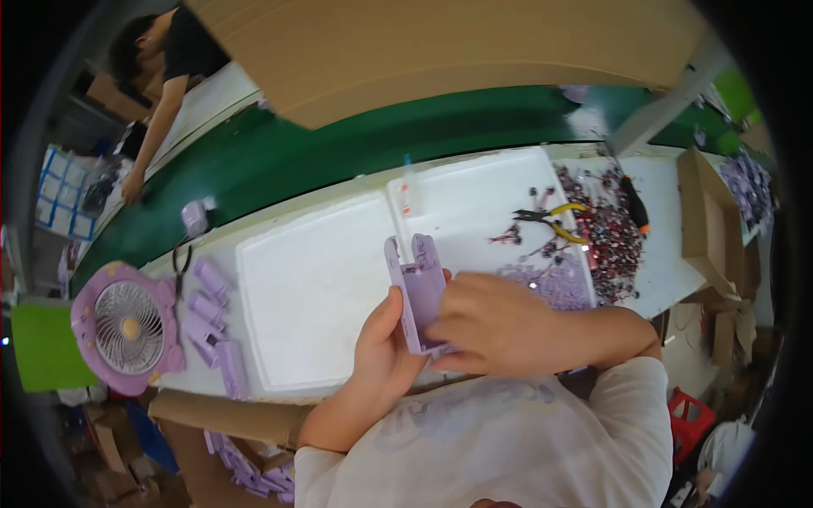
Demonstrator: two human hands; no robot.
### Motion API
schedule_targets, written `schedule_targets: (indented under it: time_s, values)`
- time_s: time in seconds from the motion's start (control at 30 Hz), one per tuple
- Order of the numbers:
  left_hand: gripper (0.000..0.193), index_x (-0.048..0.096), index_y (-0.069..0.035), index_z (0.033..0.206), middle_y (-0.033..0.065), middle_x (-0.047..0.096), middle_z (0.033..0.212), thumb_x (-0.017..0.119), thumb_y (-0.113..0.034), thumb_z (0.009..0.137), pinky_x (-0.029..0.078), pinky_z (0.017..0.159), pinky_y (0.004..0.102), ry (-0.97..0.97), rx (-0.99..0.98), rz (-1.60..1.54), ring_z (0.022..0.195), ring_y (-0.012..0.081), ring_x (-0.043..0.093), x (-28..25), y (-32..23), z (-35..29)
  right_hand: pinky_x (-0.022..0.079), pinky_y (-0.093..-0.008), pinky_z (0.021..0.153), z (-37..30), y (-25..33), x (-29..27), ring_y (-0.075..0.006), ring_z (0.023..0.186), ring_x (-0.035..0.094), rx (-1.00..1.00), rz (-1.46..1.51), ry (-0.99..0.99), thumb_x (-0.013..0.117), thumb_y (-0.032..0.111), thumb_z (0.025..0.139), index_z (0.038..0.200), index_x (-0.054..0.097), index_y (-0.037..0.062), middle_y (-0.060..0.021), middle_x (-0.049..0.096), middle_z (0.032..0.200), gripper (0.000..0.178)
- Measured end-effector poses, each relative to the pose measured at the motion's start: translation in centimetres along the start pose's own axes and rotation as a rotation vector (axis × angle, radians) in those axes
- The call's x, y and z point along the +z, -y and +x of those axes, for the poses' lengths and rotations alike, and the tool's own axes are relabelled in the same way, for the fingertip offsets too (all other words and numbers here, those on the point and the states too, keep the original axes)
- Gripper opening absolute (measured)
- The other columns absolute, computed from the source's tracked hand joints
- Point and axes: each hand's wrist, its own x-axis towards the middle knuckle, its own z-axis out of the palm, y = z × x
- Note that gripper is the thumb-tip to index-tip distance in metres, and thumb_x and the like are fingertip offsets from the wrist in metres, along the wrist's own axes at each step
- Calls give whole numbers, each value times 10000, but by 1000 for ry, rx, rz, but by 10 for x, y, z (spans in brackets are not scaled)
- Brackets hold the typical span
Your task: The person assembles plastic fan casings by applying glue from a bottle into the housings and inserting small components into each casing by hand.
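A lilac plastic housing (421,292), an open shell with a hollow inside and a notched far end, is tilted up in front of me. My left hand (381,343) grips it from the left, with the thumb along its side wall. Over the near right part of the shell lies my right hand (491,326), its fingers curled down into the hollow. Whatever those fingertips pinch is hidden. Beyond the housing, a small bottle with a blue tip (408,195) stands on the white tray (305,288).
Yellow-handled pliers (555,222) lie beside a heap of small wired parts (605,237) and small lilac pieces (555,284). Several lilac housings (207,326) and a lilac fan (127,326) sit left. Beyond runs a green belt (313,157); a person (186,51) works far left.
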Motion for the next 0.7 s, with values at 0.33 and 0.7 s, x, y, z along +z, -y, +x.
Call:
schedule_targets:
  time_s: [0.33, 0.7]
  values:
    - [359, 541, -328, 1202, 69, 231, 1400, 436, -453, 882, 266, 976, 461, 686, 916, 608, 1230, 311, 256, 81, -44, -69, 412, -380, 696, 21, -123, -43, -265, 788, 495, 149, -532, -146, 592, 206, 735, 652, 601, 75, -97, 508, 755, 155]
    - [173, 528, -151, 814, -36, 421, 879, 568, -318, 828, 263, 784, 345, 607, 351, 303, 874, 128, 358, 143, -73, -77, 431, -416, 774, 28, -228, -36, -309, 944, 533, 567, -861, -38, 649, 251, 717, 884, 640, 23, -187, 542, 1000, 283]
